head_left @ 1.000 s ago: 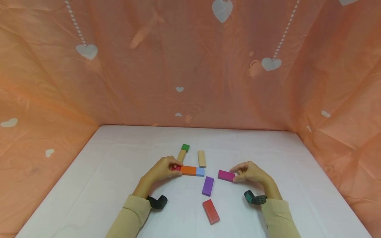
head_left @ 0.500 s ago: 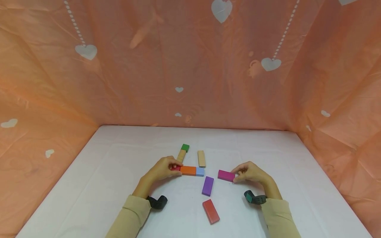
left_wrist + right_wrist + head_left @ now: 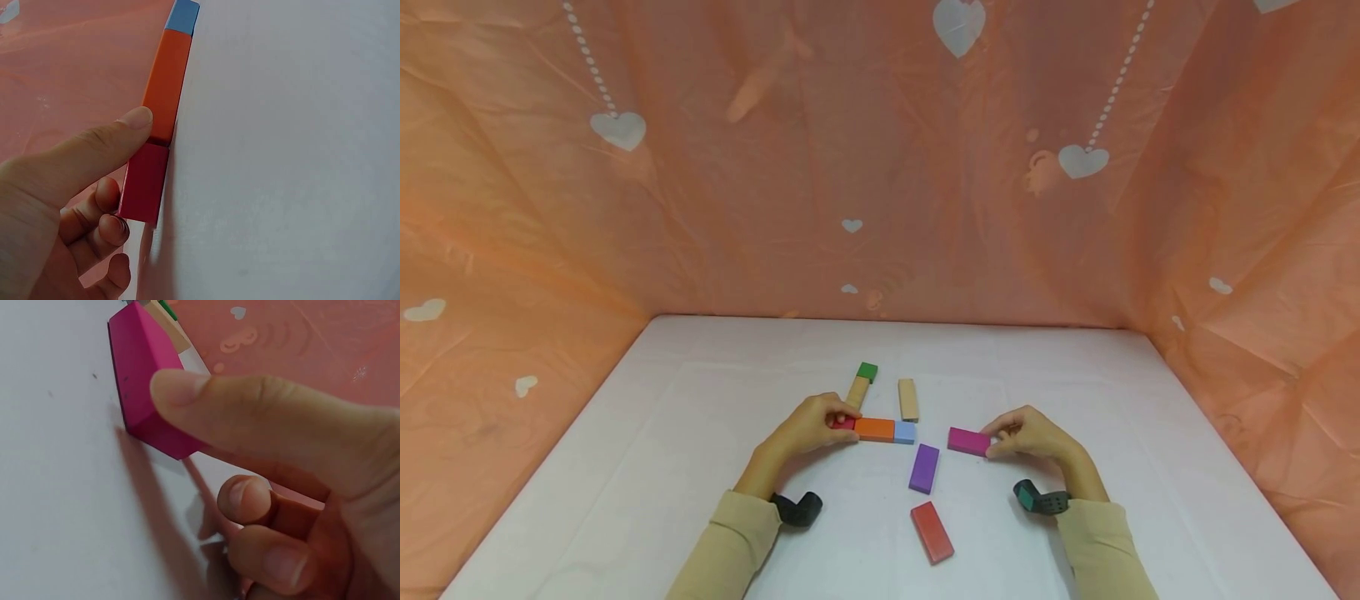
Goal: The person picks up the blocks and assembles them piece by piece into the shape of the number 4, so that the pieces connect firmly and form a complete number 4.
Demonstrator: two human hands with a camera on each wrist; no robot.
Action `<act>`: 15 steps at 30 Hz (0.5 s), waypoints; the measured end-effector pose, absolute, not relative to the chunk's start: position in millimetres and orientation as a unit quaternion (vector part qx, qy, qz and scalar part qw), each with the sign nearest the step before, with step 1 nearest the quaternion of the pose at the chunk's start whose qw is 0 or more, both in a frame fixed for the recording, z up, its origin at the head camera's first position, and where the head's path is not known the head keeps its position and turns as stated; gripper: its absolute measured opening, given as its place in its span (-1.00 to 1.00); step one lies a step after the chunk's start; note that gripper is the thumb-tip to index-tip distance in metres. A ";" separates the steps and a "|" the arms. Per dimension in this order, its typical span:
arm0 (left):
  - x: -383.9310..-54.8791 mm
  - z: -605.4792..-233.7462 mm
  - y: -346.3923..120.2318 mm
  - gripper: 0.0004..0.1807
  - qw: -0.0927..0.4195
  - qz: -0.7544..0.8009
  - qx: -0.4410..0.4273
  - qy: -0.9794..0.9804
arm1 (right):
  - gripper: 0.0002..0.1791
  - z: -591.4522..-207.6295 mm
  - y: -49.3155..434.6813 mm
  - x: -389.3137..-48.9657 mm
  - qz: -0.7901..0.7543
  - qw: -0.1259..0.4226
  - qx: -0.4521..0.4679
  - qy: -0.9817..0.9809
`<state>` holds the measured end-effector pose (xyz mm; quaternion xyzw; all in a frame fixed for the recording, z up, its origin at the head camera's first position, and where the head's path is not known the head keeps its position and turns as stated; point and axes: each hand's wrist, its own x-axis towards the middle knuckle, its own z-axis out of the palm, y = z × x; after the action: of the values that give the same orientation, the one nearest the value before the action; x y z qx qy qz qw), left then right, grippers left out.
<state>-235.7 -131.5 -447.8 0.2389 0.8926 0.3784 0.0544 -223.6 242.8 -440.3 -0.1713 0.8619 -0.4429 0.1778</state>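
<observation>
A short red block (image 3: 844, 423), an orange block (image 3: 874, 430) and a light blue block (image 3: 905, 432) lie end to end in a row. My left hand (image 3: 815, 423) pinches the row from the left around the red block. In the left wrist view, the thumb tip reaches over the near end of the orange block (image 3: 167, 81); the index finger is hidden behind the row. My right hand (image 3: 1030, 433) pinches the right end of a magenta block (image 3: 968, 442), thumb on the near side. The magenta block stands apart from the row, to its right.
A purple block (image 3: 924, 468) and a coral red block (image 3: 932, 532) lie between the hands on the white table (image 3: 647, 467). Behind the row are a plain wooden block (image 3: 908, 400), another wooden block (image 3: 858, 392) and a green block (image 3: 867, 372) touching it.
The magenta block and my right hand have shifted very slightly to the left. My left hand and the other blocks look unmoved.
</observation>
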 end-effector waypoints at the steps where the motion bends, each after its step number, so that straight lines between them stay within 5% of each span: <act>1: -235.7 -447.8 -131.4 -0.70 0.054 0.378 0.239 0.893 | -0.62 -440.3 242.7 -223.6 -0.444 0.178 -0.171 0.861; 15: -235.5 -448.4 -131.7 -0.71 0.043 0.373 0.247 0.893 | -0.60 -443.0 240.0 -225.6 -0.448 0.165 -0.183 0.860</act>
<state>-235.5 -131.7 -448.4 0.2473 0.8931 0.3732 0.0435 -225.6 240.0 -443.0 -0.1825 0.8598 -0.4475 0.1647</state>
